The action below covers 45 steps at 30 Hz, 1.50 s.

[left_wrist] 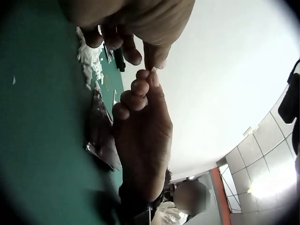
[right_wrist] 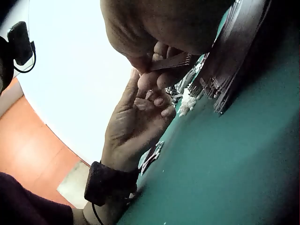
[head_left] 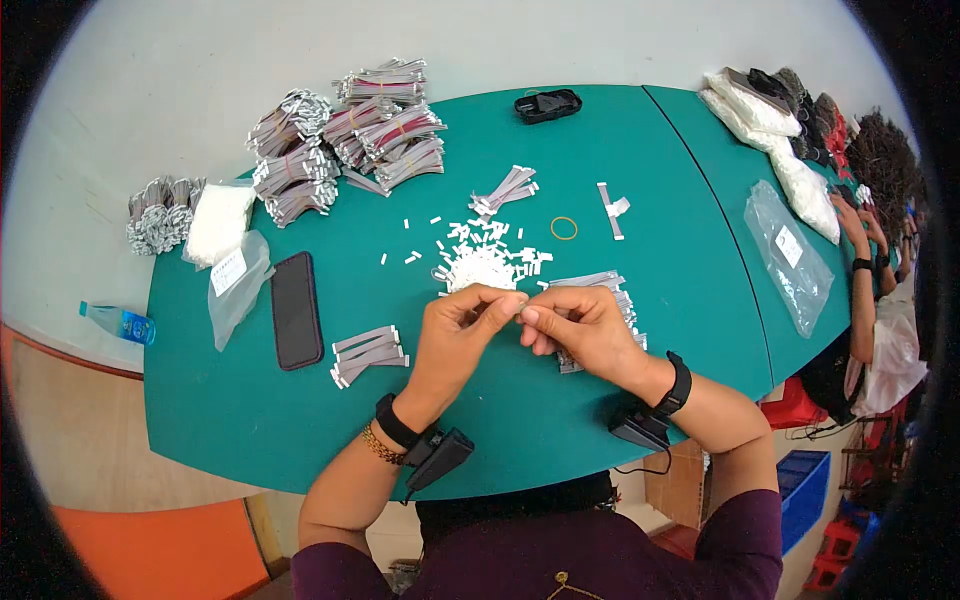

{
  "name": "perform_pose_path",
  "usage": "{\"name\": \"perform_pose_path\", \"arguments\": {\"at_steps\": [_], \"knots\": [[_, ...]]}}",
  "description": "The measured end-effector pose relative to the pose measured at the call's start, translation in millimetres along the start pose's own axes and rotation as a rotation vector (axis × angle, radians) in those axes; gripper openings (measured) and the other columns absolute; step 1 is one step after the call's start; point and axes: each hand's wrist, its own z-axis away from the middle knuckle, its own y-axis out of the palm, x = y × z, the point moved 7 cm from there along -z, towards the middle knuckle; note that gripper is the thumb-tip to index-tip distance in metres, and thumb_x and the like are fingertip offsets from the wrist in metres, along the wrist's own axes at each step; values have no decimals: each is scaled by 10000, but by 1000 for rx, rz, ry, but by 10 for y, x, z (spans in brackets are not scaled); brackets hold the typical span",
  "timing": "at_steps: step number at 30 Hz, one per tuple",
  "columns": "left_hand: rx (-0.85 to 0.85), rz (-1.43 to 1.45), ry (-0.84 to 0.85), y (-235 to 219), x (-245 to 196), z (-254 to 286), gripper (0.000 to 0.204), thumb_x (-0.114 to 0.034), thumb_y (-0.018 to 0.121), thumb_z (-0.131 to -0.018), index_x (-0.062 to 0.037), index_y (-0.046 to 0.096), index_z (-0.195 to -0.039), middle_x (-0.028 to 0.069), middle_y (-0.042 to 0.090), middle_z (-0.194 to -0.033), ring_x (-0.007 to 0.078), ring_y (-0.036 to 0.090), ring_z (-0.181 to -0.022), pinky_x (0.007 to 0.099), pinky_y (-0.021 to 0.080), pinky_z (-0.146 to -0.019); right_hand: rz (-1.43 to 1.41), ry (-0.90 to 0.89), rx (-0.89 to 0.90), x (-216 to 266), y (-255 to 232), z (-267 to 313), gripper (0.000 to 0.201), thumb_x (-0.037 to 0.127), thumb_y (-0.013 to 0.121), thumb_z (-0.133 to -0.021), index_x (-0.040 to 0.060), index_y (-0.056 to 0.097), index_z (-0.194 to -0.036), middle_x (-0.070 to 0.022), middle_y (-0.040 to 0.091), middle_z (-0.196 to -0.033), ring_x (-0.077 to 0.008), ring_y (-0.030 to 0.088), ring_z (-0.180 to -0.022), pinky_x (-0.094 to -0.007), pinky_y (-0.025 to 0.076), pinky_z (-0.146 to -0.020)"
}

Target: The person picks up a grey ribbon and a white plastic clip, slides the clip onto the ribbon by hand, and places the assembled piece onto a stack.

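My left hand [head_left: 458,335] and right hand [head_left: 592,328] meet fingertip to fingertip over the green table, just in front of a heap of small white connector housings [head_left: 482,270]. Between the right thumb and fingers I grip a short grey ribbon cable [right_wrist: 172,62], its split wire ends showing in the right wrist view. The left thumb and forefinger pinch a tiny white connector housing [left_wrist: 153,70] where the two hands meet, mostly covered by the fingertips. Beneath the right hand lies a stack of grey ribbon cables [head_left: 612,288], partly hidden by it.
A few ribbon cables [head_left: 368,353] lie left of my hands, beside a phone [head_left: 297,312]. More cables [head_left: 508,190] and a rubber band [head_left: 564,229] are beyond the heap. Bundled cables [head_left: 385,130] pile up at the back left. A plastic bag [head_left: 788,258] lies right.
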Motion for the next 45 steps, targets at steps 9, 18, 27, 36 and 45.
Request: {"name": "perform_pose_path", "arguments": {"at_steps": [9,18,27,36,45], "knots": [[-33,-941,293,-149,-144,-81,79,-64,666,-733,-75,671,-811,62,600,-764,248,537,-757,344,438,-679,-50,5,-46,-6,-85,-17,163,156,564,-906,17,649,-893,-21,637,-731,-48,561,-609,-180,452,-529],[11,-1096,339,-49,-167,-35,79,-90,692,-706,-91,658,-778,53,547,-735,250,529,-744,350,442,-675,-72,-7,-29,7,-58,-8,162,156,567,-904,15,645,-887,-23,637,-724,-48,564,-607,-180,454,-527],[13,-836,329,-85,-161,-67,50,-70,653,-778,-67,636,-825,41,578,-788,196,540,-746,315,442,-659,-68,16,-36,20,-73,-8,159,156,572,-901,17,647,-884,-23,635,-719,-50,567,-607,-178,461,-538],[201,436,-306,-21,140,-23,88,-124,557,-888,-40,556,-916,10,555,-808,82,495,-714,221,399,-642,-17,1,61,62,-4,11,152,145,560,-904,29,653,-875,-12,629,-709,-49,564,-607,-174,448,-530],[265,484,-403,46,174,17,90,-129,567,-890,-40,581,-887,7,547,-789,83,493,-713,221,406,-649,53,-33,95,69,36,34,157,151,551,-908,40,649,-854,5,613,-697,-40,552,-601,-171,416,-478]]}}
